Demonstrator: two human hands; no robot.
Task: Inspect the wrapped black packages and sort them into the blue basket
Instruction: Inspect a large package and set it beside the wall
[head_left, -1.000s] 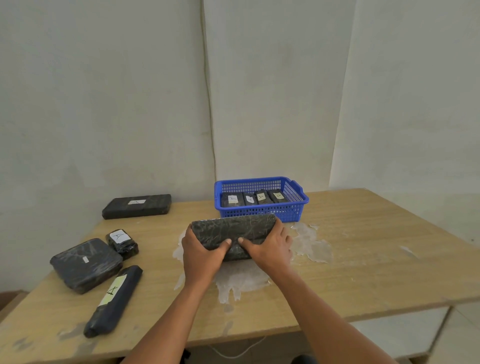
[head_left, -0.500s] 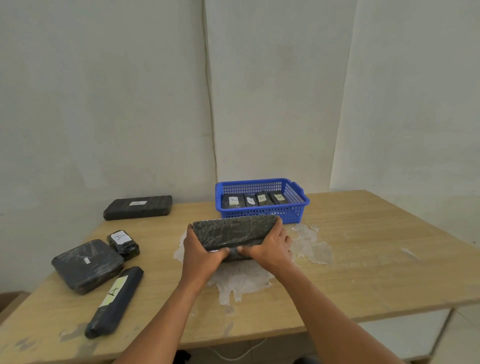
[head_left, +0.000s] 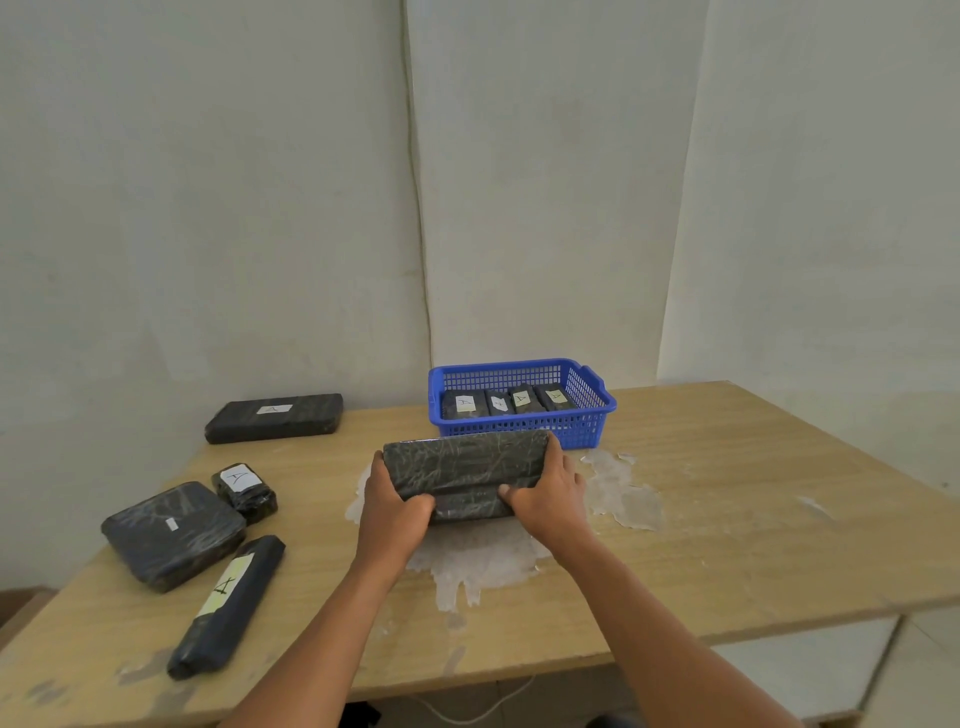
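A long black wrapped package (head_left: 465, 467) is held tilted up on its edge at the table's middle, no label showing on the side facing me. My left hand (head_left: 387, 512) grips its left end and my right hand (head_left: 550, 496) grips its right end. Just behind it stands the blue basket (head_left: 589, 428), with several labelled black packages (head_left: 506, 401) side by side inside.
On the left of the wooden table (head_left: 727, 519) lie a flat brick-shaped package (head_left: 274, 417) at the back, a small labelled one (head_left: 244, 491), a wide flat one (head_left: 171, 535) and a long roll marked A (head_left: 228, 605). A white patch of peeled surface (head_left: 478, 561) lies under my hands.
Both hands have tilted the held package slightly more upright, thumbs sliding lower on its near side. Everything else on the table stays put.
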